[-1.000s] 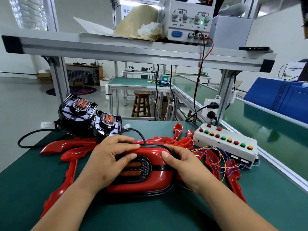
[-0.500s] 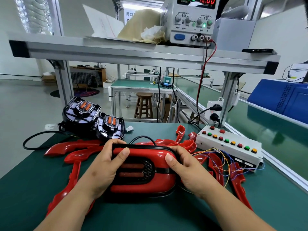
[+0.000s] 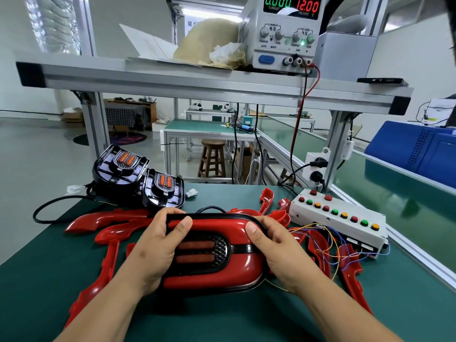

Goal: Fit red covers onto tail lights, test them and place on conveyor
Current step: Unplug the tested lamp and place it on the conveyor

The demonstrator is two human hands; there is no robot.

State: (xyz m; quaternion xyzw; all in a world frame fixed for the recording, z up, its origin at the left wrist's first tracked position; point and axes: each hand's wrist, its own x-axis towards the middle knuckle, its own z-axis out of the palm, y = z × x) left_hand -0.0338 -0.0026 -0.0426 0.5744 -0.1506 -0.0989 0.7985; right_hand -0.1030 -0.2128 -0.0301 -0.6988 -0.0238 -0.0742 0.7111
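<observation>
Pressing's over: the left hand (image 3: 153, 250) has slid off the lens, and each grip, right hand (image 3: 278, 253) too, now wraps an end of the covered tail light (image 3: 237, 270), tipped up at the counter's (image 3: 222, 317) 6 o'clock. The cover looks seated, so testing at the 2 o'clock button box (image 3: 338, 218) likely follows.

Both hands (image 3: 158, 245) (image 3: 278, 253) grip the red-covered tail light (image 3: 217, 253).
</observation>
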